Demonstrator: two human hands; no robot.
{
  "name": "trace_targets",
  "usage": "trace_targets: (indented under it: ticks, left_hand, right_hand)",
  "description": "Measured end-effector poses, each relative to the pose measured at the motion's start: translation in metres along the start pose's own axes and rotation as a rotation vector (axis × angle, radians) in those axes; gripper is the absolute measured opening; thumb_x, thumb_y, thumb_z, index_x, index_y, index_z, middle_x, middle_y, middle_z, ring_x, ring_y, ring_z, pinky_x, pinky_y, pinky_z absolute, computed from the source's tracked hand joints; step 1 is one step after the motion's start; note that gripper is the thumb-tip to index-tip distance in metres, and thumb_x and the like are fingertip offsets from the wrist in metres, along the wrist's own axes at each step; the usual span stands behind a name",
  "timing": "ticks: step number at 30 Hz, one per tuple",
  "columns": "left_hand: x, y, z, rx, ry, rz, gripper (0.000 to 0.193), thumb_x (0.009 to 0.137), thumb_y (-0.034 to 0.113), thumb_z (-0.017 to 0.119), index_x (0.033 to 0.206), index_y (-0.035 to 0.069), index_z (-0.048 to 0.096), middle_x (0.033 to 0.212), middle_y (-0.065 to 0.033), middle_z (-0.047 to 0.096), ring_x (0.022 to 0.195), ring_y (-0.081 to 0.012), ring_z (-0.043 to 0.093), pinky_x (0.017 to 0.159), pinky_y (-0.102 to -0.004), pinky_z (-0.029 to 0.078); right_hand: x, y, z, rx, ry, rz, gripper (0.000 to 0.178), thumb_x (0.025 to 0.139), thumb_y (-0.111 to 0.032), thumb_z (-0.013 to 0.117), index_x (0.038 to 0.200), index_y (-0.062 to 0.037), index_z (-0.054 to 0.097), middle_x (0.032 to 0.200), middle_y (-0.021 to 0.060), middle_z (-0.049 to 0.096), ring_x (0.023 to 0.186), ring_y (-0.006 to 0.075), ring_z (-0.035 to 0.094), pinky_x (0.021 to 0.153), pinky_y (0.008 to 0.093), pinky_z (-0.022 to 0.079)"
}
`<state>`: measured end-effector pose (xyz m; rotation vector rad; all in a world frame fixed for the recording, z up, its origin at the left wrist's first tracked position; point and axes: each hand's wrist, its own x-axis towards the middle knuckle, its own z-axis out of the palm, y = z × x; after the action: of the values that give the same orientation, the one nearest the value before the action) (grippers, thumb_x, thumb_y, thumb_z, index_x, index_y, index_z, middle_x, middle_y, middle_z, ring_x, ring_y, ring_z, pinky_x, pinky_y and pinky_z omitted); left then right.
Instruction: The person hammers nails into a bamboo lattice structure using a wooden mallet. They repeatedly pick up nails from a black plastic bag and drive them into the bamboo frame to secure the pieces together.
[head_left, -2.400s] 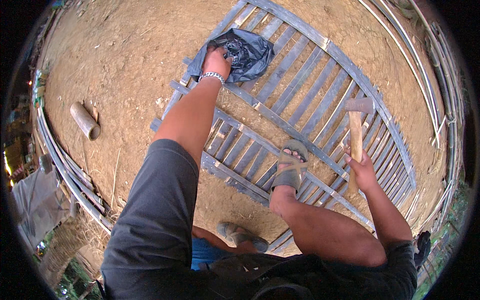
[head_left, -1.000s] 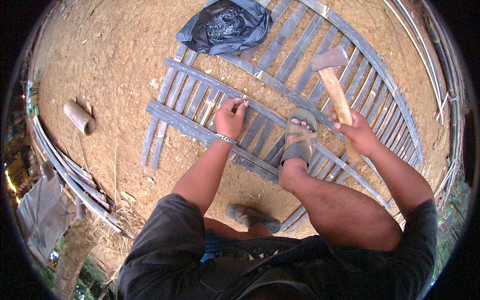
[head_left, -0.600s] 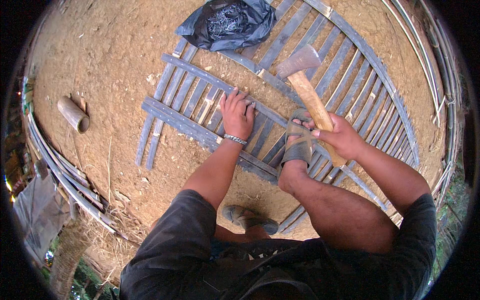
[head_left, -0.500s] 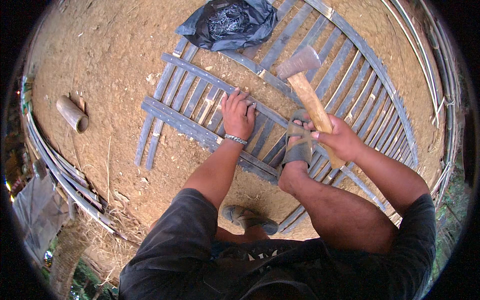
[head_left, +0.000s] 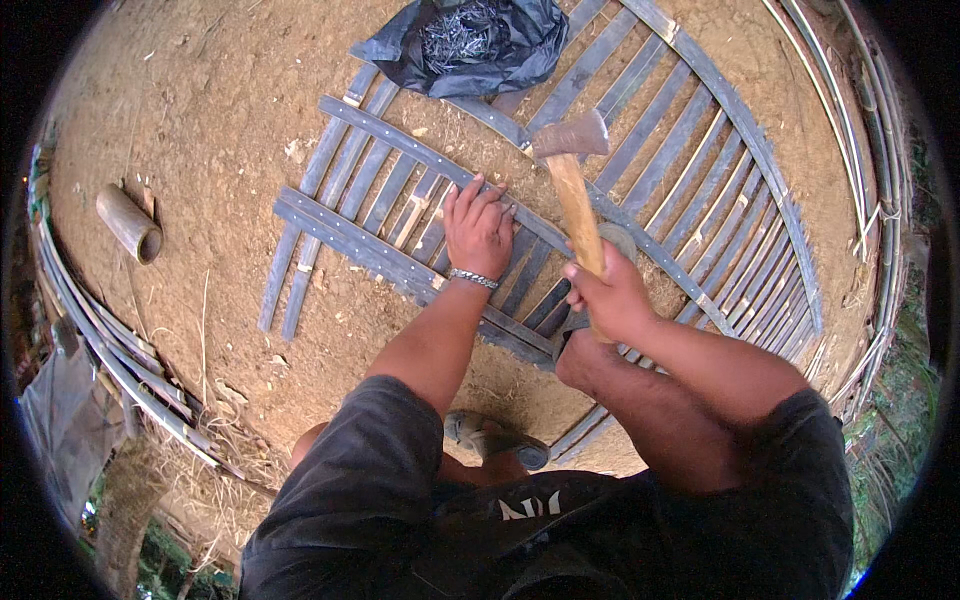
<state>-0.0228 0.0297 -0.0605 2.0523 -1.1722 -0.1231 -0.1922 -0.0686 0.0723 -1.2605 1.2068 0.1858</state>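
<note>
In my right hand (head_left: 612, 293) is a hatchet, its wooden handle (head_left: 575, 205) gripped in closed fingers. The dull metal hatchet head (head_left: 572, 137) is raised over the slatted frame, right of my left hand. My left hand (head_left: 479, 232) lies palm down on the smaller slatted panel, which looks like split bamboo. Its fingers are slightly bent and apart, with the tips on the dark upper rail (head_left: 400, 143). Whether a nail sits under the fingertips cannot be seen. Shiny dots run along the lower rail (head_left: 345, 238). My sandalled foot (head_left: 575, 325) is partly hidden behind the right forearm.
A black plastic bag (head_left: 520, 65) holding a heap of nails (head_left: 460, 38) lies at the top. A larger curved slatted frame (head_left: 690, 140) spreads to the right. A hollow bamboo piece (head_left: 128, 222) rests on the dirt at left. Long poles (head_left: 110, 345) edge the ground.
My right hand has moved left with the hatchet, bringing its head nearer to my left hand. The left hand stays on the rail. The view has shifted slightly.
</note>
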Motion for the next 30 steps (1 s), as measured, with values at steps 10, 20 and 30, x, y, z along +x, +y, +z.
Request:
trace_targets:
  ticks: [10,20,30]
  left_hand:
    - [0.0,-0.001,0.004,-0.017,0.031,0.011,0.013,0.078,0.008,0.072,0.09,0.01,0.066,0.116,-0.0006,0.07,0.129,-0.0269,0.056,0.113,-0.0505,0.034]
    - [-0.002,-0.001,0.001,-0.003,0.005,-0.001,0.012,0.079,0.008,0.07,0.09,0.01,0.066,0.115,-0.0009,0.071,0.13,-0.0261,0.056,0.115,-0.049,0.033]
    - [0.0,-0.002,0.001,0.01,0.002,0.002,0.011,0.08,0.009,0.072,0.089,0.01,0.066,0.114,-0.0022,0.072,0.129,-0.027,0.057,0.114,-0.0501,0.034]
  right_hand:
    - [-0.036,0.055,0.103,-0.128,0.297,-0.268,0.054,0.1,-0.019,0.055,0.144,0.0072,0.039,0.125,0.0351,0.057,0.118,0.0493,0.058,0.1,0.0478,0.046]
    - [-0.018,0.063,0.092,-0.259,0.233,-0.237,0.054,0.101,-0.017,0.05,0.147,0.0061,0.034,0.129,0.037,0.055,0.121,0.0514,0.056,0.101,0.0503,0.046]
    - [-0.017,0.062,0.096,-0.292,0.217,-0.144,0.054,0.101,-0.018,0.052,0.145,0.0078,0.035,0.129,0.037,0.055,0.122,0.0508,0.056,0.103,0.0498,0.045]
